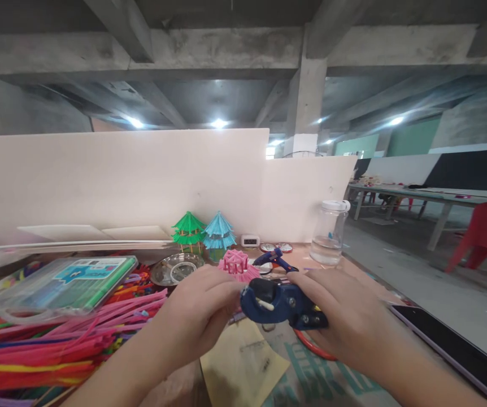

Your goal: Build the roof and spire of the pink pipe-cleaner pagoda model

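My right hand (345, 316) is wrapped round a dark blue hand tool with a round head (279, 302), held above the table's middle. My left hand (199, 314) is closed in a pinch at the tool's left end, where a small white stick pokes out. Just behind the hands stand a pink folded paper piece (237, 264), a blue glue gun (274, 259), and green (189, 229) and blue (219, 230) paper pagodas.
Heaps of coloured pipe cleaners (57, 345) and a clear plastic case (65, 285) fill the left. A metal dish (175, 270), a clear jar (330, 234), a yellow note (243, 367) and a dark tablet (451, 345) lie about. White boards (142, 181) wall the back.
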A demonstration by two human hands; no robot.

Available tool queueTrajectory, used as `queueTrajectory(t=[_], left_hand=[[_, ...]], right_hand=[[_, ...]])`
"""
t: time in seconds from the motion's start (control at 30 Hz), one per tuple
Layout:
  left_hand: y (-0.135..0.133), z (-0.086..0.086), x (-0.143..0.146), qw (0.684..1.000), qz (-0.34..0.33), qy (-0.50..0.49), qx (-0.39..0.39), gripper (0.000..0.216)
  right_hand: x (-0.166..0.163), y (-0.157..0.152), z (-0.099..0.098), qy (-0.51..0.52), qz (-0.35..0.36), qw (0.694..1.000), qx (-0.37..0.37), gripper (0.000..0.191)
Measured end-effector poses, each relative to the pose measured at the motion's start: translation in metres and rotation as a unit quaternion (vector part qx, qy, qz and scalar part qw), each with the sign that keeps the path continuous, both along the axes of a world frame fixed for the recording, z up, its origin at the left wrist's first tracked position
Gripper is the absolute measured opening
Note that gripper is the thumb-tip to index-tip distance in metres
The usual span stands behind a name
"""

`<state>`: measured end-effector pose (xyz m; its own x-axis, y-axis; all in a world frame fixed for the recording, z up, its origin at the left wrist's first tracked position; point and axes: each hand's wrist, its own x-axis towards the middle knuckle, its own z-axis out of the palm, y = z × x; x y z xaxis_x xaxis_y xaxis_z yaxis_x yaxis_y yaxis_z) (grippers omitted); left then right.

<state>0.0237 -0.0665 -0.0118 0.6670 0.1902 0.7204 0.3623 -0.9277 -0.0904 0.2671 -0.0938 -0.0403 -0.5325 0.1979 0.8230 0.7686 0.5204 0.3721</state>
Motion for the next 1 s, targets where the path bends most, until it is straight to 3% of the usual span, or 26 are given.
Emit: queueTrajectory(t=[0.33,1.0], left_hand=[[-0.0020,0.0013,-0.0003,0.997,-0.041,-0.005,-0.066,0.026],[-0.0069,0.0033,0.0056,0.999,-0.039,-0.015,-0.024,0.025]], right_hand=[[0.0003,-0.0013,0.0007,-0.018,-0.023,1.000,-0.001,0.027],[-0.0003,-0.0009,-0.0034,0.023,0.007,0.999,-0.034,0.034]])
